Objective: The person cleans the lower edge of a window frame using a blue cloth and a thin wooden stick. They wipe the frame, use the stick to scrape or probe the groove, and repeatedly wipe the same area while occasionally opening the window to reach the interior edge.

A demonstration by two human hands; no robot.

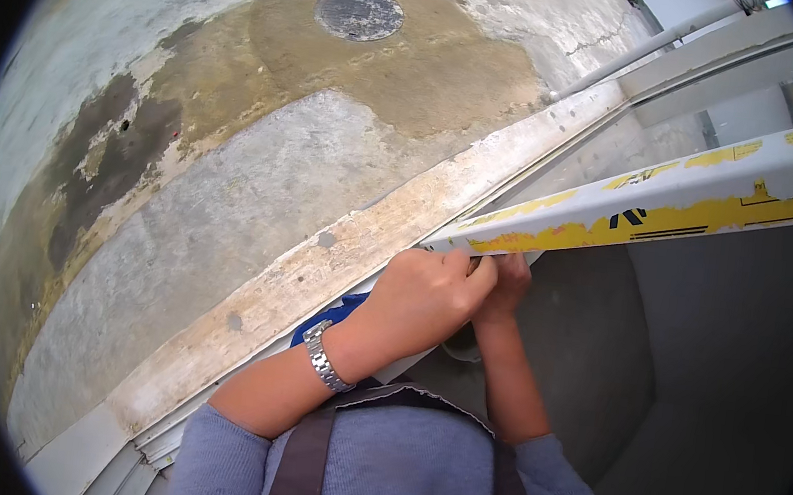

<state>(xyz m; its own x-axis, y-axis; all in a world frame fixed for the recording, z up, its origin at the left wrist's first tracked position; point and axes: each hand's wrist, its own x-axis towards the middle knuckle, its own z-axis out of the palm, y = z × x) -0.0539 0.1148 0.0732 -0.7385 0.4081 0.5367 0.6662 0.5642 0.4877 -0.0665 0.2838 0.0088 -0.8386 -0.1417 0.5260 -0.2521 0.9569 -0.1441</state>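
Observation:
My left hand [432,287], with a metal watch [324,354] at its wrist, is curled at the lower end of a white frame profile [633,200]. Torn yellow printed film [720,205] clings to that profile in patches. A small brownish spot shows between the left fingers; whether it is a held object or shadow is unclear. Close behind, my right hand [506,282] has its fingers up against the profile's lower edge. The left hand partly covers it, so its grip is hidden. A blue cloth [343,311] lies by the frame track, beyond my left wrist.
A pale sill [339,241] and frame track [207,391] run diagonally past me. Beyond lies a stained concrete floor [290,156] with a round manhole cover [360,13]. A grey pipe [626,65] stands at upper right. Below my hands, a pale round rim [465,356] partly shows.

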